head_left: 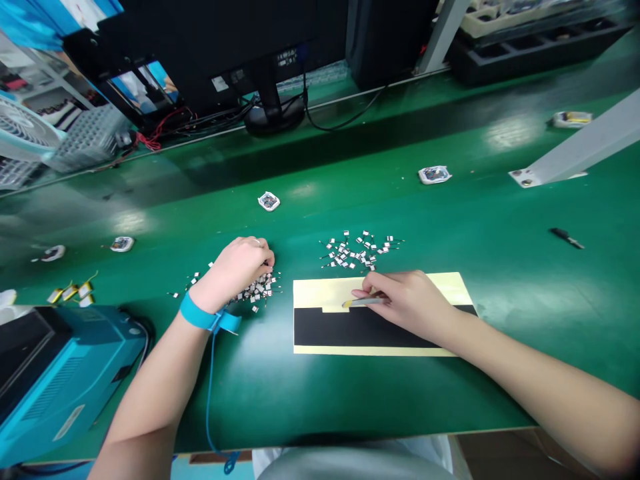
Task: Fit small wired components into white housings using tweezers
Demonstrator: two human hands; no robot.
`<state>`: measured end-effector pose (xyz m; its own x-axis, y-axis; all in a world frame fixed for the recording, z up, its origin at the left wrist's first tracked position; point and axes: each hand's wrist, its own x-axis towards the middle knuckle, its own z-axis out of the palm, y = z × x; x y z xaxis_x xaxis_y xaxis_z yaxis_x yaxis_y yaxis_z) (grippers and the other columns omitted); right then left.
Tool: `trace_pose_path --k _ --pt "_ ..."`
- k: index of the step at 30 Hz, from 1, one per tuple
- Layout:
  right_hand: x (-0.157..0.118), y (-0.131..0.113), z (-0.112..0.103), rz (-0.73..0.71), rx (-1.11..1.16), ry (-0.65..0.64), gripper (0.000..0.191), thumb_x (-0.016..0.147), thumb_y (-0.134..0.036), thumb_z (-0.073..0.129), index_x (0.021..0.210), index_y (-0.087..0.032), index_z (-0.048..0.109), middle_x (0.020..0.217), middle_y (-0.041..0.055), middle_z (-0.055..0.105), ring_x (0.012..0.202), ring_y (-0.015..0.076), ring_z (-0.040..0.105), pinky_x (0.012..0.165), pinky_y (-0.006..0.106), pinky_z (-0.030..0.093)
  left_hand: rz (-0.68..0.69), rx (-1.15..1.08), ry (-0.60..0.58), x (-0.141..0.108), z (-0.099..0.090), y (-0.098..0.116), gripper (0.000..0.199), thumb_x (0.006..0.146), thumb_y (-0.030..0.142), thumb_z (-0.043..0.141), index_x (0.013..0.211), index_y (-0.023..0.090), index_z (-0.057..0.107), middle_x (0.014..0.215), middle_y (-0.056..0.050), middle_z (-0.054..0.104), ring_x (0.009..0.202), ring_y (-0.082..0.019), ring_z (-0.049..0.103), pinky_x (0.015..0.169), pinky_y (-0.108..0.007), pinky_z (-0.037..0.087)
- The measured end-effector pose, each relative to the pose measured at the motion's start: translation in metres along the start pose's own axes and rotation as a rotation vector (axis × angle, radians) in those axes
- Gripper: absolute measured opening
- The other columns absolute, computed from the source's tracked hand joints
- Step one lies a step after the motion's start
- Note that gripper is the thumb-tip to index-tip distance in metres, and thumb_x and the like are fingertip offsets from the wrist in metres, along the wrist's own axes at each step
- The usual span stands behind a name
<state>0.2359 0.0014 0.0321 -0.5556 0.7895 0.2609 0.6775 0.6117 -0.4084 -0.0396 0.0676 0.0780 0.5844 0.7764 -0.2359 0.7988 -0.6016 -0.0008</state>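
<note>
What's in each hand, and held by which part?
The right hand pinches metal tweezers by the shaft, tips out front. The left hand is down on a pile of small components; any hold there is hidden.

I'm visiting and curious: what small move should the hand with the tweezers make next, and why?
Probably the right hand should ease its slim metal tweezers down onto the cream paper sheet: their tip already lies over it, while the left hand is at a heap of tiny silver wired parts.
</note>
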Motion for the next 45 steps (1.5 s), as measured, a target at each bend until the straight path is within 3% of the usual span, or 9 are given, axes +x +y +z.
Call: trace_pose_path --k 7,13,15,17,19,21,25,31,45 --pt "0.002 -0.005 0.000 0.001 0.011 -0.147 0.011 0.072 -0.011 0.064 0.078 -0.018 0.058 0.074 -0.0030 0.063 0.058 0.0115 0.058 0.050 0.019 0.038 0.054 -0.094 0.026 0.001 0.004 0.008 0.019 0.075 0.007 0.045 0.063 0.017 0.056 0.066 -0.001 0.058 0.057 -0.013 0.050 0.053 -0.022 0.033" --pt "-0.002 -0.012 0.003 -0.034 -0.111 -0.244 0.018 0.075 -0.026 0.068 0.090 -0.019 0.062 0.081 -0.0004 0.059 0.058 0.0129 0.058 0.053 0.022 0.041 0.012 -0.195 0.158 0.003 0.000 0.017 0.014 0.073 0.006 0.046 0.074 0.016 0.057 0.074 -0.001 0.059 0.065 -0.014 0.052 0.056 -0.023 0.036" --pt "-0.004 -0.018 0.003 -0.043 -0.183 -0.257 0.019 0.074 -0.025 0.068 0.091 -0.018 0.062 0.082 0.0010 0.058 0.054 0.0133 0.057 0.048 0.023 0.039 0.031 -0.394 0.249 0.003 0.002 0.031 0.015 0.072 0.005 0.046 0.074 0.016 0.056 0.078 -0.001 0.057 0.070 -0.012 0.053 0.062 -0.022 0.041" --pt "-0.006 -0.024 0.003 -0.060 -0.260 -0.272 0.019 0.073 -0.018 0.068 0.090 -0.016 0.062 0.083 0.0027 0.057 0.051 0.0139 0.056 0.044 0.024 0.035 0.057 -0.802 0.310 0.004 0.011 0.052 0.015 0.070 0.003 0.048 0.069 0.015 0.057 0.077 -0.001 0.054 0.072 -0.011 0.053 0.064 -0.021 0.045" --pt "-0.008 -0.031 0.002 -0.076 -0.331 -0.285 0.020 0.071 -0.007 0.063 0.089 -0.014 0.062 0.083 0.0042 0.056 0.048 0.0142 0.054 0.041 0.025 0.031 0.064 -1.196 0.284 0.006 0.025 0.074 0.016 0.068 0.002 0.050 0.068 0.013 0.060 0.078 -0.002 0.052 0.073 -0.011 0.055 0.064 -0.020 0.048" --pt "-0.009 -0.037 0.001 -0.083 -0.390 -0.282 0.023 0.069 0.001 0.055 0.087 -0.013 0.061 0.080 0.0053 0.056 0.048 0.0151 0.054 0.040 0.026 0.029 0.054 -1.345 0.233 0.008 0.039 0.092 0.016 0.071 0.004 0.051 0.073 0.013 0.063 0.081 -0.004 0.054 0.073 -0.011 0.057 0.066 -0.021 0.051" --pt "-0.008 -0.044 -0.001 -0.113 -0.435 -0.283 0.027 0.067 0.006 0.048 0.084 -0.012 0.058 0.077 0.0054 0.055 0.050 0.0155 0.054 0.041 0.027 0.030 0.008 -1.401 0.242 0.011 0.056 0.106 0.016 0.078 0.012 0.050 0.086 0.012 0.065 0.088 -0.008 0.057 0.080 -0.013 0.060 0.074 -0.025 0.053" --pt "-0.009 -0.039 0.000 -0.122 -0.413 -0.313 0.035 0.067 0.004 0.048 0.097 -0.012 0.055 0.087 0.0049 0.055 0.049 0.0123 0.053 0.042 0.026 0.036 -0.001 -1.441 0.276 0.012 0.057 0.105 0.026 0.072 0.007 0.056 0.097 0.014 0.064 0.100 -0.008 0.054 0.078 -0.011 0.061 0.079 -0.025 0.054" --pt "-0.008 -0.045 -0.003 -0.069 -0.338 -0.379 0.034 0.063 0.009 0.046 0.089 -0.012 0.054 0.081 0.0042 0.053 0.051 0.0155 0.053 0.043 0.026 0.035 -0.064 -1.221 0.447 0.010 0.052 0.107 0.015 0.072 0.012 0.061 0.087 0.014 0.064 0.080 -0.004 0.060 0.069 -0.009 0.061 0.068 -0.020 0.053"
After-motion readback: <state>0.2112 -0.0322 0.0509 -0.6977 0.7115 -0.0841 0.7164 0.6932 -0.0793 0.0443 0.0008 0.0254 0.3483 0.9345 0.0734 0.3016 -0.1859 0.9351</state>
